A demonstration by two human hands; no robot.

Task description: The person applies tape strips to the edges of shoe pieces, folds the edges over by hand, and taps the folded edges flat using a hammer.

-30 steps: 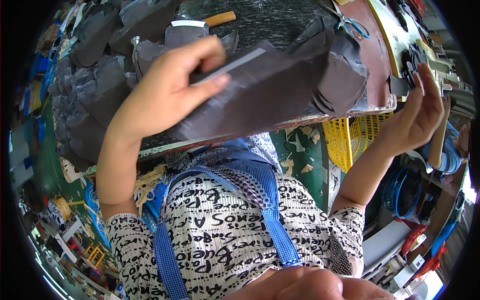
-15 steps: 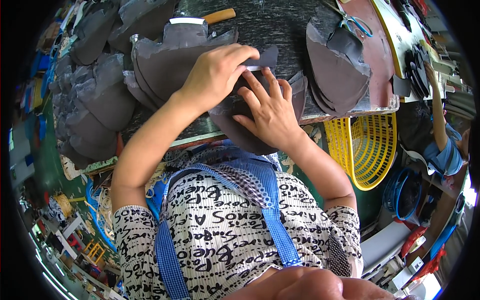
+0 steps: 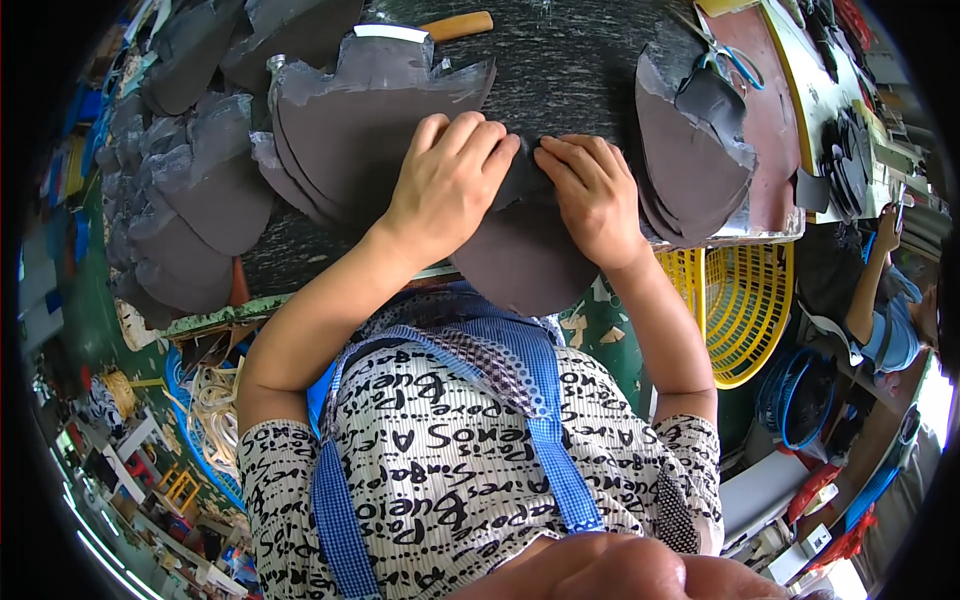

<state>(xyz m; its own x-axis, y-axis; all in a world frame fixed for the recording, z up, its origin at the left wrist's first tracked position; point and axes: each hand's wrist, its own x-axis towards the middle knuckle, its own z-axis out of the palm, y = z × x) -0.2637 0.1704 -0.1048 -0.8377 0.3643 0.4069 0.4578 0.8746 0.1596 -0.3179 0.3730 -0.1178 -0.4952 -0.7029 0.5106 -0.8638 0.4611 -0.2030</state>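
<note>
A dark brown rounded cut piece (image 3: 525,262) of sheet material lies at the table's near edge, its curved end hanging over toward my apron. My left hand (image 3: 447,185) grips its far left side with curled fingers. On the far right side, my right hand (image 3: 592,195) pinches it, fingers bent and pressed together. Between the fingertips the far part of the piece is mostly hidden. Left of my hands rests a stack of similar brown pieces (image 3: 370,120), the top one bearing a white strip (image 3: 390,33) on its tab.
Another stack of brown pieces (image 3: 690,170) lies at right, with blue-handled scissors (image 3: 735,65) beyond it. A wooden handle (image 3: 460,25) lies at the back. More pieces (image 3: 205,200) pile up at left. Below the table's right end is a yellow basket (image 3: 745,310). A co-worker (image 3: 890,310) is at far right.
My hands have moved apart, the right one going right and its spread fingers curling in. The small dark flap and white strip between them no longer show. The view has shifted slightly.
</note>
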